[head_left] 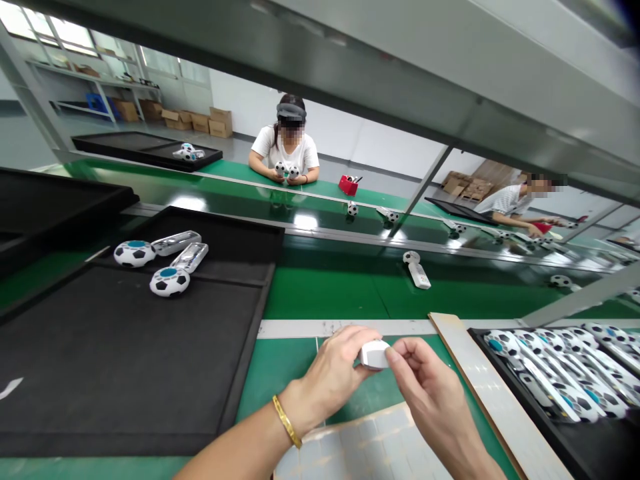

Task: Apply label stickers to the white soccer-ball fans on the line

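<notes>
A small white plastic piece is pinched between my left hand and my right hand, just above the green bench. A gold bangle circles my left wrist. Below my hands lies a sheet of pale square labels, partly cut off by the frame's lower edge. To my right, a black tray holds several white handheld items with soccer-ball ends, close to a long pale board. On a black mat at my left lie two similar items.
A green conveyor belt runs across beyond the bench, carrying soccer-ball items. Metal frame rails cross overhead. Two co-workers sit on the far side, one holding items in both hands. Cardboard boxes stand by the back wall.
</notes>
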Demonstrator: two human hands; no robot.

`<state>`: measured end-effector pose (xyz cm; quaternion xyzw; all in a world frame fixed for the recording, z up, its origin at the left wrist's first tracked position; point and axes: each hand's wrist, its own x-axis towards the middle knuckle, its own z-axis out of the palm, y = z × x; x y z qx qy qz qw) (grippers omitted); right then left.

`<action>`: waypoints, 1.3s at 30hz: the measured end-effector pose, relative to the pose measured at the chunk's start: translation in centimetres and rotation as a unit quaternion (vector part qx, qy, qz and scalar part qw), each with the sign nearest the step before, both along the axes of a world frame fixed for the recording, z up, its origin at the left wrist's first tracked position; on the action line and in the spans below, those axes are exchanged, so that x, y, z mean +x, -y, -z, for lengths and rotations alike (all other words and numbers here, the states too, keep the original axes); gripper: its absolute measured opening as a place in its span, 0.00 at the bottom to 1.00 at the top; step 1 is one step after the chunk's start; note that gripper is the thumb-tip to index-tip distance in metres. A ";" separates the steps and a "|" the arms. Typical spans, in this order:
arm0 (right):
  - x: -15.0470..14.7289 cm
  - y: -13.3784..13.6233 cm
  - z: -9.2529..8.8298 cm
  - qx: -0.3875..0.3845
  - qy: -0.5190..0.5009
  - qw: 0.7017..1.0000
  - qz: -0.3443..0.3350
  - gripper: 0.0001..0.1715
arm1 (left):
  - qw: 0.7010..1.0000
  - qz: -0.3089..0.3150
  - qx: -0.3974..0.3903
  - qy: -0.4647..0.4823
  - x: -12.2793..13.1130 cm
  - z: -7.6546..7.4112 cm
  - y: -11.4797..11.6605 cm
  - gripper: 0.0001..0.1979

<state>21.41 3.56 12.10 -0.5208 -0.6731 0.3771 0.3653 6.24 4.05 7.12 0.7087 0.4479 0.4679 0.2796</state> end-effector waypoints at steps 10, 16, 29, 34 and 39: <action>0.1 -0.1 0.2 0.012 0.002 1.000 0.004 0.14 | 1.000 -0.005 0.010 -0.004 0.2 0.5 -0.2 0.17; 0.0 -0.1 0.4 0.022 0.005 1.000 0.007 0.14 | 1.000 -0.004 0.005 -0.007 0.0 0.2 0.1 0.15; 0.4 -0.5 0.8 0.077 0.067 0.994 -0.029 0.12 | 1.000 -0.008 0.003 -0.011 -0.2 0.2 0.2 0.15; 0.8 -0.6 1.2 0.104 0.087 0.990 -0.033 0.10 | 1.000 -0.008 0.005 -0.015 0.0 0.3 0.1 0.15; -0.5 -0.2 1.3 0.143 0.123 0.982 0.018 0.11 | 1.000 -0.005 0.004 -0.002 -0.1 0.1 0.1 0.14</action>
